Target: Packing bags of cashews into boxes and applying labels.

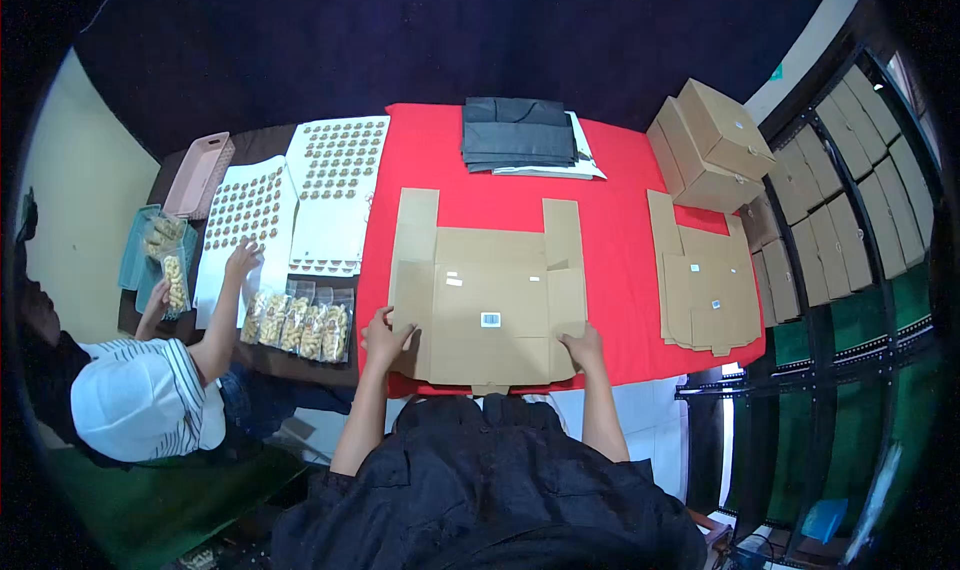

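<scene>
An unfolded cardboard box blank (491, 285) lies before me on the red tablecloth (615, 270). Small white labels and one printed code are on its face, and two long flaps point away from me. My left hand (386, 337) is at its left edge, thumb on the side panel, fingertips partly hidden. At the right edge my right hand (583, 345) has its thumb on the cardboard, with the other fingers curled at the side. Whether either hand grips the cardboard firmly is hard to tell.
Flattened blanks (709, 292) and closed cardboard boxes (705, 157) are at right, beside a shelf (832, 195) of boxes. Black folded bags (517, 131) lie at the back. At left, a co-worker (142, 397) handles a snack pouch (176, 281) near sticker sheets (247, 210) and filled pouches (300, 326).
</scene>
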The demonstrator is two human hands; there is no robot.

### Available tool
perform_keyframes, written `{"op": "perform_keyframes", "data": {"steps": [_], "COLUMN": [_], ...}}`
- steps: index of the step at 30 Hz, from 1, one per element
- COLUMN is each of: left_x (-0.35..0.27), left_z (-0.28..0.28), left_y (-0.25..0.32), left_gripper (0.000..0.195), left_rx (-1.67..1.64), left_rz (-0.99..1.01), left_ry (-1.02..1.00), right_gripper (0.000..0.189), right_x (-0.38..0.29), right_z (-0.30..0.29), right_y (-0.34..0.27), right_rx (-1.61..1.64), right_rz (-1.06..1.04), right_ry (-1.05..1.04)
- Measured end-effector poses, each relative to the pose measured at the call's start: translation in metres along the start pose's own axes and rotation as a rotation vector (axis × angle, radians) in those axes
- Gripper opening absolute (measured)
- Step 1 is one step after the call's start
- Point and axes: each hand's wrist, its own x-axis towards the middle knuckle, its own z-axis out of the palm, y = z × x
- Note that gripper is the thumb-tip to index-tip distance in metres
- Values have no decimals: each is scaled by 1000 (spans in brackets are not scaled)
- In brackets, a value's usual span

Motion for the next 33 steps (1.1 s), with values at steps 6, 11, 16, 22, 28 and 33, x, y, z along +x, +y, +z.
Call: {"op": "perform_keyframes", "data": {"steps": [6, 11, 16, 22, 28, 33], "left_x": [19, 32, 33, 26, 15, 16], "left_z": [-35, -70, -84, -32, -21, -31], "left_y": [10, 54, 84, 47, 33, 81], "left_gripper": [32, 32, 44, 53, 81, 42], "left_rx": [-730, -993, -1103, -1879, -1002, -443], "left_rz": [-158, -304, -596, -476, -193, -234], "left_ry": [-356, -527, -645, -806, -840, -959], "right_gripper": [67, 76, 69, 42, 38, 40], "right_x": [13, 35, 58, 78, 77, 78], "right_z": [-50, -89, -85, -62, -55, -45], "right_y": [-43, -85, -94, -72, -62, -53], "right_rx": [488, 603, 699, 837, 977, 1008], "right_rz": [-211, -2, 46, 136, 170, 129], "right_ry": [-186, -365, -384, -368, -366, -359]}}
